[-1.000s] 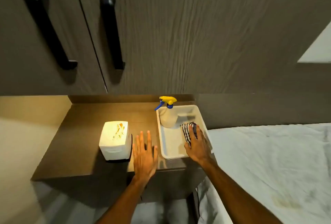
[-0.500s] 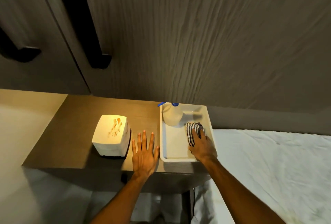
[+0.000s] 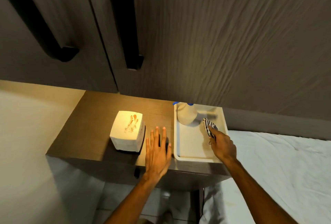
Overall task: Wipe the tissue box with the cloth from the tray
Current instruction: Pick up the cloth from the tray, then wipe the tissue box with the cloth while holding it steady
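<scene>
A white tissue box [image 3: 127, 132] with an orange pattern on top stands on the left part of the wooden bedside table [image 3: 93, 125]. To its right lies a white tray [image 3: 186, 145]. In the tray a checked cloth [image 3: 208, 126] is bunched and lifted at one end, with my right hand [image 3: 222, 145] shut on it. My left hand [image 3: 157, 154] is flat with fingers spread over the table between the box and the tray, holding nothing.
A white spray bottle [image 3: 186, 117] stands in the tray's far left corner, its top hidden under the cabinet. Dark cabinet doors with black handles [image 3: 133, 44] hang above. A bed with a white sheet [image 3: 279, 170] lies to the right.
My right hand has closed on the cloth and raised it off the tray floor. The view has tilted, hiding the bottle's yellow top. My left hand has stayed in place.
</scene>
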Tool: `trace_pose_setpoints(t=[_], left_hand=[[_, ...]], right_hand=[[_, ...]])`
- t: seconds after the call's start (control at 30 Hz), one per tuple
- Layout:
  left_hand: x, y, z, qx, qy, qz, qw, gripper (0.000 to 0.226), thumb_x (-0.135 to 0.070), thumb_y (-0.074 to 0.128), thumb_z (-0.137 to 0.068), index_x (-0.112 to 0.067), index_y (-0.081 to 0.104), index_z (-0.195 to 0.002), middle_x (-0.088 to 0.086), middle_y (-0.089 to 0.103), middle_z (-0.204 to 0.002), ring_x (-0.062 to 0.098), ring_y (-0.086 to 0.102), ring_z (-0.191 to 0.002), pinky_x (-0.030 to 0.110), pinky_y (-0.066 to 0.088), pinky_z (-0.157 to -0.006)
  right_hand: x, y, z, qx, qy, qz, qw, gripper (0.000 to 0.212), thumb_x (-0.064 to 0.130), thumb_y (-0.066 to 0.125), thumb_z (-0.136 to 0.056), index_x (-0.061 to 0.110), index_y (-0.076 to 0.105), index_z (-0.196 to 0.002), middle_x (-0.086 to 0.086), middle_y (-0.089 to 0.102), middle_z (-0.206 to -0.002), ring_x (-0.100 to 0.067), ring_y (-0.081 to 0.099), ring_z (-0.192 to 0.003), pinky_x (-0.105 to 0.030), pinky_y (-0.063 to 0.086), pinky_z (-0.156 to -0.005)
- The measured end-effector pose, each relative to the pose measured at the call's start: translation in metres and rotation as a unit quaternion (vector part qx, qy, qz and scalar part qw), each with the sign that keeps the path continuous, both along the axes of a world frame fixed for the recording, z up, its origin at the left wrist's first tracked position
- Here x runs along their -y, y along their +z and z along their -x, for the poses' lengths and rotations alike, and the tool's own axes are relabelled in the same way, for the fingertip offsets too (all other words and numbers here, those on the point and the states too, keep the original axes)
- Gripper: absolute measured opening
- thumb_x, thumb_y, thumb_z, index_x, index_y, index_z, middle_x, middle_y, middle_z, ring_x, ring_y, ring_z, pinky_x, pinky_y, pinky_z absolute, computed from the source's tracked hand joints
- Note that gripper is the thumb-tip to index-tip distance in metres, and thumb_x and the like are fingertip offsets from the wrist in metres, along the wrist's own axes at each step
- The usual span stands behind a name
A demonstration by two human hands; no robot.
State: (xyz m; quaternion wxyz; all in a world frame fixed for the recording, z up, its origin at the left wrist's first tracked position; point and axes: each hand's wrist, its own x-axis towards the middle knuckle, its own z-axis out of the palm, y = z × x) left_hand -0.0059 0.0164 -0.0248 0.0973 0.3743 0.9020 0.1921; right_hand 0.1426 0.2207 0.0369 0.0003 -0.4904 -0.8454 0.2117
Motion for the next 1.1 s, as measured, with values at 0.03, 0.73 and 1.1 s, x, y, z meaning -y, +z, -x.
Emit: trace_pose_setpoints(t=[0.03,0.73,1.1], left_hand=[[0.007,0.007,-0.003,-0.015,-0.012,-0.037,0.999,0.068,-0.051,0.02,-0.105,-0.026,-0.006,-0.163,0.003,-0.005,-0.174,0.023,-0.005,-0.162,0.05,0.013,-0.132],[0.1,0.067,0.183,0.029,-0.096,-0.082,0.992,0.064,-0.021,0.045,-0.105,-0.008,0.018,-0.161,0.008,0.02,-0.171,0.025,0.019,-0.16,0.046,0.019,-0.132],[0.095,0.054,0.178,0.016,-0.058,-0.067,0.996,0.057,-0.025,0.025,-0.109,-0.019,0.002,-0.161,0.005,0.013,-0.173,0.017,0.014,-0.16,0.042,0.013,-0.133]], right_hand=[[0.004,0.005,-0.001,-0.025,-0.006,-0.007,1.0,0.058,0.041,0.054,-0.103,0.034,0.037,-0.157,-0.005,0.058,-0.148,-0.036,0.064,-0.126,-0.057,0.05,-0.105],[0.262,0.03,0.179,-0.2,0.119,-0.102,0.967,0.054,0.031,0.055,-0.102,0.034,0.043,-0.155,0.004,0.049,-0.157,-0.022,0.047,-0.139,-0.039,0.059,-0.099],[0.22,0.02,0.215,-0.211,0.116,-0.032,0.97,0.053,0.039,0.032,-0.111,0.037,0.021,-0.162,0.009,0.003,-0.174,-0.012,-0.005,-0.161,-0.037,0.026,-0.129]])
